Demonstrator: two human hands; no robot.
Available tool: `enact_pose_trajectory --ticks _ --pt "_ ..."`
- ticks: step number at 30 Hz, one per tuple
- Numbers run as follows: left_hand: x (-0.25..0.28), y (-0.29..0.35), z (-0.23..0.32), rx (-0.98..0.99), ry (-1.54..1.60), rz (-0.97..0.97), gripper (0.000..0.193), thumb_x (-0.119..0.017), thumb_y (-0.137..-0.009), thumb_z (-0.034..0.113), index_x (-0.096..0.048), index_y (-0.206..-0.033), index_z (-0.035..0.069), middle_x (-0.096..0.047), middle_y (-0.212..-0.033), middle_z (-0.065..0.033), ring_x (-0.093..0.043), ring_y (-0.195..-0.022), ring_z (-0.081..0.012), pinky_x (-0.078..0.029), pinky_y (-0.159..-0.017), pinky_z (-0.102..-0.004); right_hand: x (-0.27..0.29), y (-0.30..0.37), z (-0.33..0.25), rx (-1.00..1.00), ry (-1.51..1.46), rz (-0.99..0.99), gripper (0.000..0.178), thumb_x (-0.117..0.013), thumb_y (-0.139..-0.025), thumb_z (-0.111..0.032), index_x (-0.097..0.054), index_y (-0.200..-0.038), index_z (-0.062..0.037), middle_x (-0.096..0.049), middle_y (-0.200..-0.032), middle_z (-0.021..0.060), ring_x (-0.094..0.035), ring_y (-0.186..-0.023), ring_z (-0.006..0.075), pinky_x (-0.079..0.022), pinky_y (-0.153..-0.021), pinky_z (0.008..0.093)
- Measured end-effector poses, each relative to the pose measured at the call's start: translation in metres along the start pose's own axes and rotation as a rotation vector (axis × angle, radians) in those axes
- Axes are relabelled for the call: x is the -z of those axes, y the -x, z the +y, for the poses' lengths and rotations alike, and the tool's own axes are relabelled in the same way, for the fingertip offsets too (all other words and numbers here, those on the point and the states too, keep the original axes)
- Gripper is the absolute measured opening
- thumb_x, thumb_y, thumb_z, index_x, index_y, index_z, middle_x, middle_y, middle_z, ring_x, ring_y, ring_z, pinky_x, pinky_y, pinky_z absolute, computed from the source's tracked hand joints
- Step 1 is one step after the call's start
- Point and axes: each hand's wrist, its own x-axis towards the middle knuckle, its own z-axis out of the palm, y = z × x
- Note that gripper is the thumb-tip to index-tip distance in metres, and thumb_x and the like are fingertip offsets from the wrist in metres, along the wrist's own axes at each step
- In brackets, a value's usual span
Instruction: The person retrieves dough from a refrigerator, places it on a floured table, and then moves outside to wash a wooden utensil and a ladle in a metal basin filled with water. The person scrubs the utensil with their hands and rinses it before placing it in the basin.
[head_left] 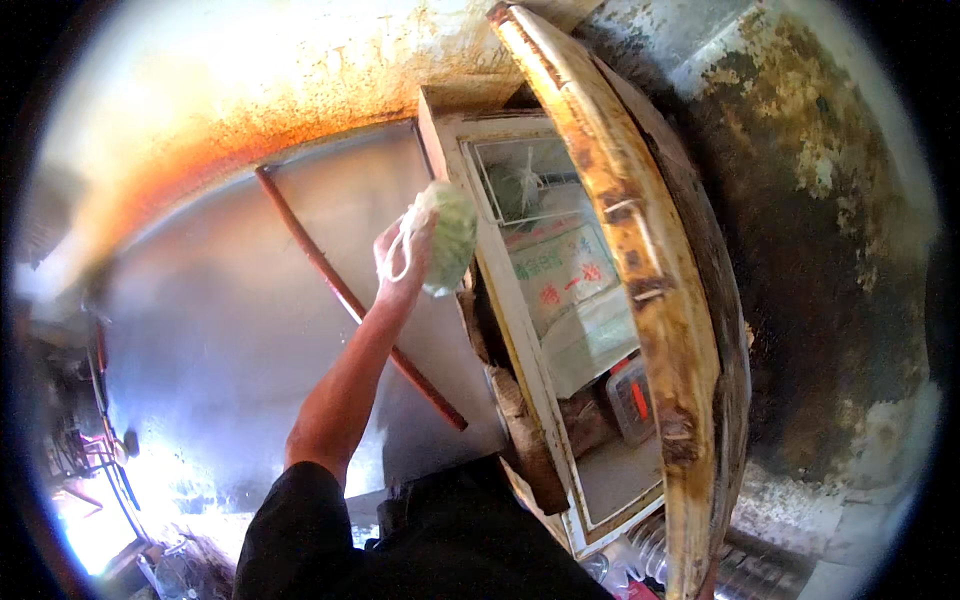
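Observation:
My left hand [407, 250] is raised over the grey metal surface, closed on a knotted clear plastic bag [453, 238] of something pale green. The bag's white handles loop over my fingers. Just right of it stands a white-framed glass cabinet [505, 290]; behind its pane a similar tied bag [516, 190] is dimly visible, above printed sacks or sheets [565, 280] and a clear box with a red part [629, 400]. A long worn wooden board [655, 300] slants across the cabinet's right side. A small skin-toned sliver by the board's lower end may be my right hand; its fingers are hidden.
A reddish-brown wooden stick [320, 260] lies diagonally on the metal surface [200, 300]. Rust-stained wall rises at the far side, and a stained, peeling wall [830, 250] is at the right. Clear plastic containers [650, 550] sit low, near the board's lower end.

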Motion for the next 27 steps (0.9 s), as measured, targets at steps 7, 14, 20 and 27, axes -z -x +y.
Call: enact_pose_trajectory --ticks 7,14,20,27 --pt "-0.135 -0.102 -0.034 0.146 0.467 -0.082 0.021 -0.062 -0.084 0.026 -0.063 -0.089 0.006 -0.054 -0.067 0.004 -0.047 -0.06 -0.0051 -0.038 -0.053 -0.0223 -0.023 -0.011 -0.026 -0.035 0.18 0.082 0.071 -0.039 -0.083 -0.064 -0.043 -0.125 -0.0059 -0.05 -0.121 0.0113 -0.051 -0.107 0.0274 -0.039 -0.092 0.0391" --pt "-0.211 -0.168 -0.169 0.345 0.369 -0.117 0.013 -0.061 -0.081 0.013 -0.062 -0.09 0.004 -0.054 -0.062 -0.0001 -0.05 -0.049 -0.0092 -0.039 -0.042 -0.026 -0.044 -0.023 -0.027 -0.094 0.277 0.101 0.07 -0.04 -0.083 -0.063 -0.047 -0.121 -0.0054 -0.053 -0.117 0.0127 -0.053 -0.104 0.0281 -0.041 -0.09 0.0394" --pt "-0.18 -0.174 -0.193 0.459 0.203 -0.207 0.05 -0.062 -0.078 0.014 -0.041 -0.122 0.003 -0.055 -0.098 -0.0127 -0.057 -0.078 -0.0205 -0.048 -0.057 -0.0325 -0.065 -0.027 -0.017 -0.091 0.322 0.072 0.068 -0.04 -0.082 -0.063 -0.051 -0.118 -0.005 -0.055 -0.113 0.0138 -0.055 -0.101 0.0288 -0.042 -0.088 0.0396" --pt "-0.078 -0.027 -0.047 0.364 0.479 -0.043 0.057 -0.055 -0.087 0.017 -0.026 -0.136 0.007 -0.051 -0.12 -0.0135 -0.055 -0.104 -0.0248 -0.047 -0.078 -0.0329 -0.067 -0.009 0.027 -0.12 0.339 0.064 0.067 -0.041 -0.082 -0.062 -0.055 -0.114 -0.0046 -0.058 -0.109 0.0152 -0.057 -0.098 0.0295 -0.044 -0.085 0.0399"
